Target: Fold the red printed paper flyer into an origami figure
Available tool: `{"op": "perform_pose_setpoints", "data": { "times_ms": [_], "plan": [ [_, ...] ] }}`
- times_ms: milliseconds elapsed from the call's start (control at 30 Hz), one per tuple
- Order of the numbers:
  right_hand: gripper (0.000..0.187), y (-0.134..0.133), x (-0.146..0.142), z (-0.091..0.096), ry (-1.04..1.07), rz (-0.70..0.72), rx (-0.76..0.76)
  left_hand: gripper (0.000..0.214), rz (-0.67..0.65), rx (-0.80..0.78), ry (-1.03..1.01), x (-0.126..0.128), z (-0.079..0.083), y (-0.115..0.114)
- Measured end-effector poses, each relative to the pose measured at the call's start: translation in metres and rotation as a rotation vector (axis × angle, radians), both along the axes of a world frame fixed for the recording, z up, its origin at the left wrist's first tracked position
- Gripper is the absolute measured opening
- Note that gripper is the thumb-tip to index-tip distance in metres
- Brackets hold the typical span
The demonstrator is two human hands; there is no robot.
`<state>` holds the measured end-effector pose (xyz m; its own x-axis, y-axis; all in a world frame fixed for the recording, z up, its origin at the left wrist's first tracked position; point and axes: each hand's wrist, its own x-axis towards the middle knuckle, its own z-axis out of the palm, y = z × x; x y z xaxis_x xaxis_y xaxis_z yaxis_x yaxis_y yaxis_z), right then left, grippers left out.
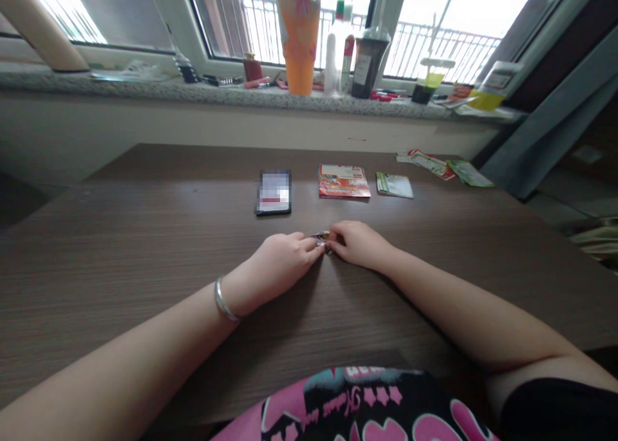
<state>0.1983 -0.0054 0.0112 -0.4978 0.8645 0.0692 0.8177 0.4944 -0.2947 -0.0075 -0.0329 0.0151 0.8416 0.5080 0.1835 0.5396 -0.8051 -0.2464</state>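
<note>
My left hand point(282, 257) and my right hand point(360, 243) meet on the brown wooden table point(145, 248), fingertips together. Both pinch a small folded piece of coloured paper point(321, 238) that lies between them on the tabletop; most of it is hidden by my fingers. A silver bangle point(223, 300) sits on my left wrist. Beyond my hands lie a dark phone point(273, 192), a red printed leaflet point(344, 181) and a greenish leaflet point(394, 185).
More leaflets point(434, 164) lie at the table's far right. The stone windowsill point(145, 90) behind holds a tall orange cup point(299, 38), a white bottle point(338, 42), a dark drink cup point(369, 61) and small clutter. A grey curtain point(555, 119) hangs at right.
</note>
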Motion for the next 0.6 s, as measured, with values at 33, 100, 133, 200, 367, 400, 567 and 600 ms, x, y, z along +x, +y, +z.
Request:
{"op": "perform_pose_setpoints", "data": {
  "times_ms": [33, 100, 133, 200, 367, 400, 567, 600],
  "plan": [
    [0.012, 0.0, 0.0, 0.0, 0.001, -0.004, -0.003, 0.028, 0.001, -0.002, -0.003, 0.0, 0.0, 0.0],
    [0.013, 0.0, 0.001, 0.0, 0.003, -0.012, -0.007, 0.03, 0.004, -0.006, -0.009, 0.0, -0.001, 0.0],
    [0.013, -0.001, 0.001, 0.0, 0.001, -0.016, -0.004, 0.031, 0.004, -0.008, -0.012, 0.0, -0.001, 0.0],
    [0.014, -0.002, 0.001, -0.001, -0.009, -0.021, 0.013, 0.032, 0.002, -0.011, -0.018, 0.001, -0.002, 0.001],
    [0.014, -0.002, 0.004, -0.004, -0.012, 0.028, 0.051, 0.029, 0.004, -0.02, -0.021, 0.001, -0.002, 0.002],
    [0.014, -0.002, 0.005, -0.005, -0.004, 0.044, 0.061, 0.029, 0.003, -0.023, -0.026, 0.0, -0.001, 0.002],
    [0.015, 0.0, 0.013, -0.01, 0.052, 0.135, 0.102, 0.026, -0.006, -0.062, -0.08, -0.003, 0.0, 0.007],
    [0.014, 0.001, 0.014, -0.011, 0.067, 0.157, 0.098, 0.024, 0.003, -0.068, -0.095, -0.004, 0.0, 0.008]
  ]
}}
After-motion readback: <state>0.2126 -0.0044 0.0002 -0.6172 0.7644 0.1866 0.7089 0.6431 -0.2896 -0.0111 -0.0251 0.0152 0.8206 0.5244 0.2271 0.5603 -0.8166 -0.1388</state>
